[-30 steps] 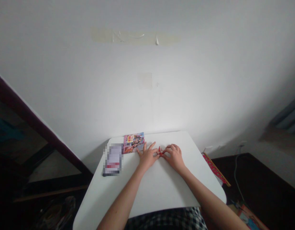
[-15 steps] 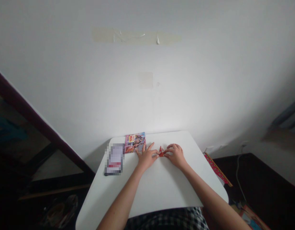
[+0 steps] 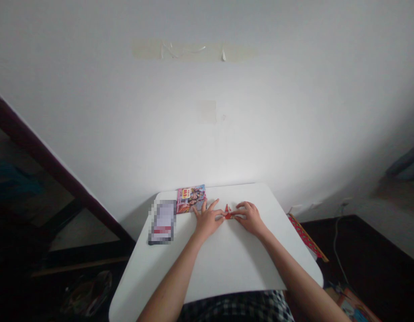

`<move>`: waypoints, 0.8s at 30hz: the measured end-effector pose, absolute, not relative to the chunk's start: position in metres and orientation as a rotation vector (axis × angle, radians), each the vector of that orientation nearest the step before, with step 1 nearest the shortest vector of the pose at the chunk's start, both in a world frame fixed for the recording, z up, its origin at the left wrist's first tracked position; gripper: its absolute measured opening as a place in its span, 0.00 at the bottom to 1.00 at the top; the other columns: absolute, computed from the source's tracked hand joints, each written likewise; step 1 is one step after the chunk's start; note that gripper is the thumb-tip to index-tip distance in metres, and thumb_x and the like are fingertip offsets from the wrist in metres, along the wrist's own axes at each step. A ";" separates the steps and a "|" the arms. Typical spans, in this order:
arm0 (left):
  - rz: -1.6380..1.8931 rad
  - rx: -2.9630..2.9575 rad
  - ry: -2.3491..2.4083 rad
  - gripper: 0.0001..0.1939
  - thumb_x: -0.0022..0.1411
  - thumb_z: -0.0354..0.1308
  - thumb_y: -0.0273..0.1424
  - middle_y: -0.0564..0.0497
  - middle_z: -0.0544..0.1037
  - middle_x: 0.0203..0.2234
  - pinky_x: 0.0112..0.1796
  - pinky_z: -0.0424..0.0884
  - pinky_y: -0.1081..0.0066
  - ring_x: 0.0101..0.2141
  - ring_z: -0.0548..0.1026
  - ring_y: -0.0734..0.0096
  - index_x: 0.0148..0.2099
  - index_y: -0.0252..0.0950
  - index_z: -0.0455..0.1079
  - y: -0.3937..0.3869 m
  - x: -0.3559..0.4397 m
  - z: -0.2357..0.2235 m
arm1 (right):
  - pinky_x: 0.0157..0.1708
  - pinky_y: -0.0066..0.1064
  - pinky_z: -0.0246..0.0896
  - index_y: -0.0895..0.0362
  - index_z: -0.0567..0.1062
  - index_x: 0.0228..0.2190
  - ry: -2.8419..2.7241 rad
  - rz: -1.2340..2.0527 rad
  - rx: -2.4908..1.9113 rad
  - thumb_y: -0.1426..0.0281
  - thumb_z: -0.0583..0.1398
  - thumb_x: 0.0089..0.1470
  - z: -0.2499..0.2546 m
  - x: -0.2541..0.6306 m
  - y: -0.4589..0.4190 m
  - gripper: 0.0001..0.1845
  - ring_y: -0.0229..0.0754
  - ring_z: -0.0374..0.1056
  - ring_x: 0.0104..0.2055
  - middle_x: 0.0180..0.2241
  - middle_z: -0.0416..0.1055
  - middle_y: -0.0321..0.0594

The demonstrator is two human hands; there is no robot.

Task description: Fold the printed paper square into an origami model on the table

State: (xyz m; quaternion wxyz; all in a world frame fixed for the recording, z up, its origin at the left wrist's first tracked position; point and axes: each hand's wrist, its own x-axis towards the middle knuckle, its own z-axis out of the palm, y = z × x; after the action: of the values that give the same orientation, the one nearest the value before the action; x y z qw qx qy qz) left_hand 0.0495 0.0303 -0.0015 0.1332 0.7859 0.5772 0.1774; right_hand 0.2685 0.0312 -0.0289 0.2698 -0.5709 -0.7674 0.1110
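Note:
A small piece of folded red paper (image 3: 228, 215) with a pointed upper tip lies on the white table (image 3: 223, 259), between my two hands. My left hand (image 3: 207, 220) pinches its left side between thumb and index finger, the other fingers spread out flat. From the right, my right hand (image 3: 249, 219) has its index fingertip on the paper and its thumb close by at the lower right edge. Its remaining fingers curl above the table. The fingertips partly cover the paper, so its exact folds cannot be made out.
A colourful printed leaflet (image 3: 190, 199) lies near the wall, just beyond my left fingers. Left of it is a phone-like object (image 3: 163, 222), blurred by pixels. The white wall (image 3: 240, 147) rises behind the table. A red patterned item (image 3: 305, 236) stands beyond the right edge.
My right index finger now reaches further over the red paper, while its thumb sits slightly farther right. The left hand keeps its pinch. The whole view has shifted a little.

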 end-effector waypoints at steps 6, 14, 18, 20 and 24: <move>0.578 2.233 1.701 0.08 0.58 0.62 0.38 0.63 0.64 0.65 0.56 0.28 0.21 0.68 0.48 0.41 0.41 0.57 0.79 0.032 0.054 -0.005 | 0.59 0.45 0.53 0.38 0.81 0.42 -2.039 0.293 -1.547 0.70 0.63 0.54 -0.025 0.265 0.024 0.17 0.49 0.60 0.57 0.50 0.72 0.38; 0.724 2.204 1.746 0.05 0.57 0.64 0.40 0.59 0.68 0.63 0.58 0.27 0.23 0.67 0.50 0.43 0.38 0.52 0.79 0.026 0.066 -0.010 | 0.57 0.44 0.54 0.38 0.83 0.38 -1.962 0.244 -1.529 0.61 0.65 0.55 -0.026 0.259 0.020 0.08 0.50 0.60 0.55 0.47 0.72 0.39; 0.735 2.224 1.767 0.05 0.58 0.63 0.41 0.58 0.70 0.62 0.59 0.29 0.24 0.67 0.52 0.44 0.36 0.50 0.79 0.025 0.068 -0.012 | 0.56 0.41 0.55 0.39 0.83 0.36 -1.916 0.232 -1.556 0.59 0.66 0.54 -0.026 0.255 0.020 0.07 0.48 0.61 0.53 0.46 0.72 0.39; 0.728 2.223 1.773 0.05 0.58 0.63 0.41 0.58 0.70 0.61 0.59 0.28 0.25 0.67 0.53 0.45 0.37 0.50 0.78 0.026 0.068 -0.012 | 0.56 0.41 0.55 0.40 0.83 0.36 -1.899 0.226 -1.572 0.58 0.67 0.53 -0.026 0.253 0.020 0.07 0.48 0.62 0.53 0.45 0.72 0.39; 0.707 2.220 1.768 0.06 0.58 0.63 0.42 0.59 0.70 0.62 0.60 0.28 0.25 0.67 0.53 0.45 0.37 0.51 0.78 0.026 0.067 -0.010 | 0.55 0.40 0.56 0.41 0.83 0.36 -1.900 0.221 -1.581 0.58 0.66 0.54 -0.025 0.251 0.020 0.07 0.48 0.62 0.53 0.45 0.72 0.40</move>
State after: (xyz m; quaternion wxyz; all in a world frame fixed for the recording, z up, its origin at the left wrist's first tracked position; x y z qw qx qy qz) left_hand 0.0673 0.0259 -0.0102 0.1082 0.7547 0.6008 0.2403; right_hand 0.2514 0.0199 -0.0250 0.3240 -0.6028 -0.7243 0.0843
